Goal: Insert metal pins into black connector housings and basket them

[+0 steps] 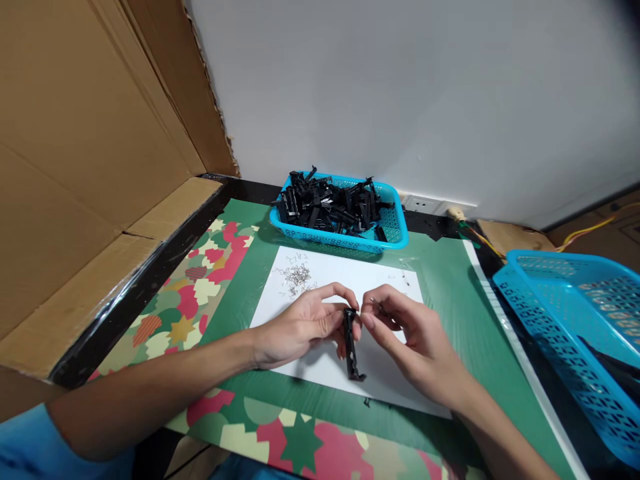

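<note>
My left hand [305, 328] is closed around a slim black plastic part [351, 350], thumb on one side and fingers behind it. The part stands nearly upright over the white paper [310, 363], its hooked end at the bottom. Close by on the right, my right hand [407, 333] is pinched near the part's upper end. A small thin metal piece [379, 305] shows between its fingers; most of it is hidden. A loose pile of tiny bent wire pieces [297, 277] lies on the paper, beyond my left hand.
Behind the paper, a blue basket [340, 241] holds many black plastic parts [325, 203]. A second blue basket [565, 333] stands at the right, with dark pieces inside. Cardboard [85, 113] walls the left side. A socket strip [425, 203] and wires [585, 230] run along the back.
</note>
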Demonstrator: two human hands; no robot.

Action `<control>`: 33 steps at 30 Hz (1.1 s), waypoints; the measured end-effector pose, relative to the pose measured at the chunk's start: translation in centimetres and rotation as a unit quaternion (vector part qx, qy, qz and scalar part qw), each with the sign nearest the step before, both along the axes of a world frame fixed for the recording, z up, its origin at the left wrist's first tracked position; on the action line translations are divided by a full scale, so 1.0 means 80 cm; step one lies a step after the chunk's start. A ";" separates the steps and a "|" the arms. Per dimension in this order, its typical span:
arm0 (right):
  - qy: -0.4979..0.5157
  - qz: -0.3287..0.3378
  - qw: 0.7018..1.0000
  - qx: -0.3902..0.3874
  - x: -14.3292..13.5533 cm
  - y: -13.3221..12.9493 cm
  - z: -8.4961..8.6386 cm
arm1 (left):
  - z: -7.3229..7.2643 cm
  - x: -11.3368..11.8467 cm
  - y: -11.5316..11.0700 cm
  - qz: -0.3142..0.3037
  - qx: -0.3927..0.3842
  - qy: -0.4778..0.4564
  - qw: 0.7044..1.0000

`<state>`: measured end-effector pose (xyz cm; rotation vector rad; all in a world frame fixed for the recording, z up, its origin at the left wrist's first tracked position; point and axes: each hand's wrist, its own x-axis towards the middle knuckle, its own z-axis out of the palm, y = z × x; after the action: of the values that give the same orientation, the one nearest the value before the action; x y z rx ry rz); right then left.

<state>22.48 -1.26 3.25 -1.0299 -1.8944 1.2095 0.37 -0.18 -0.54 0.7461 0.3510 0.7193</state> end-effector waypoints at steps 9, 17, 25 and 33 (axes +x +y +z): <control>0.023 -0.055 0.995 0.079 -0.012 -0.006 -0.006 | -0.012 0.003 -0.001 0.010 0.025 0.000 1.000; -0.037 -0.071 0.984 0.159 -0.016 -0.004 -0.012 | -0.014 0.004 0.000 0.012 0.044 0.018 0.999; -0.072 -0.066 0.975 0.199 -0.011 -0.003 -0.006 | -0.015 0.004 -0.002 0.015 0.046 0.027 0.998; -0.079 -0.059 0.979 0.177 -0.009 -0.005 -0.002 | -0.018 0.004 0.000 0.021 0.070 0.022 0.997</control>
<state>21.72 -1.66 3.08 -1.0470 -2.0436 0.7045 0.71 -0.17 -1.98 0.8903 0.3608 0.7737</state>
